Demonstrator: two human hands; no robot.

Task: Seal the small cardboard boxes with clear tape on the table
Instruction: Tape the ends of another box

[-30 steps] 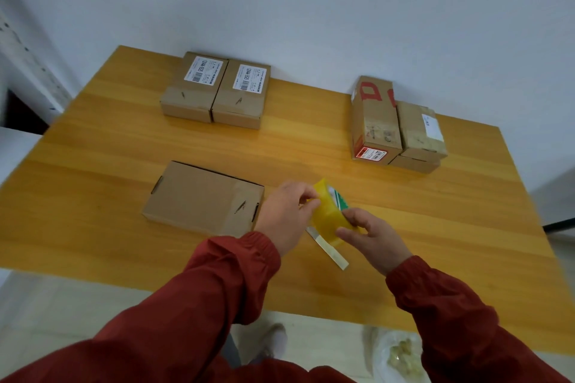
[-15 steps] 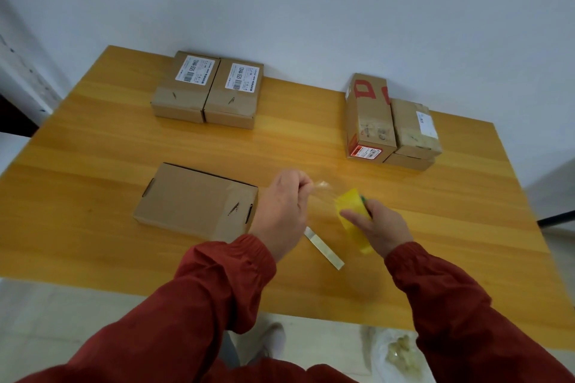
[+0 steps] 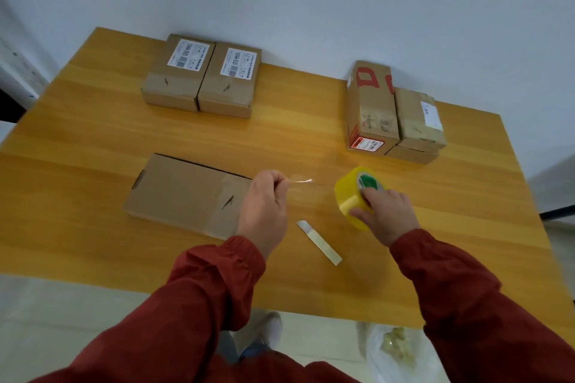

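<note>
Matte brown cardboard formed a flat, closed box [image 3: 183, 193] on the glossy wooden desk [image 3: 93, 134]. At its right end the left hand [image 3: 264, 208] pinched clear tape [image 3: 302, 183]; farther right, the right hand [image 3: 389, 211] gripped the round yellow roll [image 3: 350, 196].

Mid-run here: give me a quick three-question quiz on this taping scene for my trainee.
1. Multiple choice: which hand grips the yellow tape roll? A. left B. right C. neither
2. True or false: the left hand pinches the pulled-out tape end.
3. Fill in: the blade lies on the ___, touched by neither hand.

Key: 1. B, the right hand. 2. True. 3. table.
</note>
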